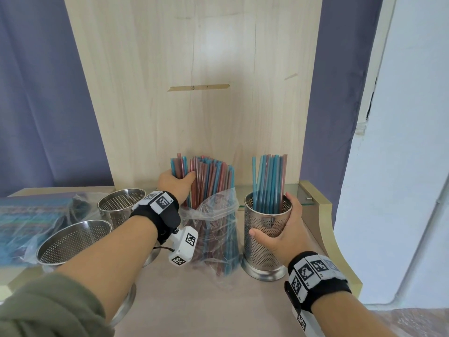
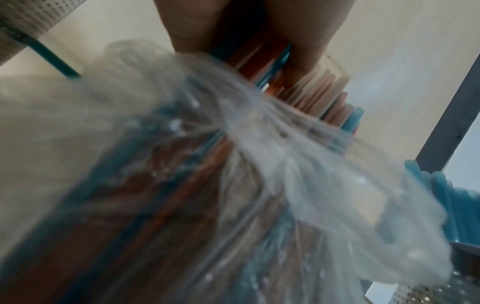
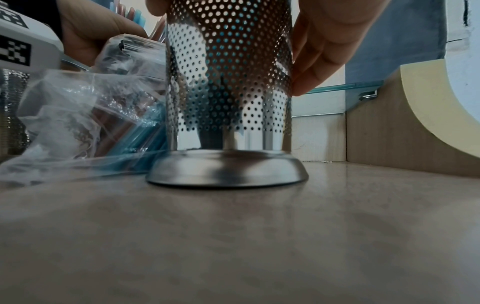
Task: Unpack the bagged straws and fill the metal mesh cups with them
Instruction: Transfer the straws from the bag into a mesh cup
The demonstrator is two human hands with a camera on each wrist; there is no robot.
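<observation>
An open clear plastic bag point(image 1: 213, 229) stands on the table, with blue and red straws point(image 1: 209, 178) sticking up out of its mouth. My left hand point(image 1: 176, 182) grips a bunch of those straws near their tops; in the left wrist view the fingers point(image 2: 197, 26) curl round the straws point(image 2: 262, 61) above the bag point(image 2: 259, 164). To the right stands a perforated metal cup point(image 1: 266, 239) holding several mostly blue straws point(image 1: 268, 181). My right hand point(image 1: 283, 227) grips this cup round its upper wall, and the right wrist view shows the fingers point(image 3: 322, 51) on the cup point(image 3: 228, 92).
Two empty mesh cups point(image 1: 121, 205) point(image 1: 73, 242) stand at the left under my left forearm. More bagged straws point(image 1: 31, 220) lie at the far left. A wooden back panel point(image 1: 194, 81) rises behind, and a glass shelf point(image 3: 345, 87) and raised wooden edge point(image 1: 323, 215) bound the right side.
</observation>
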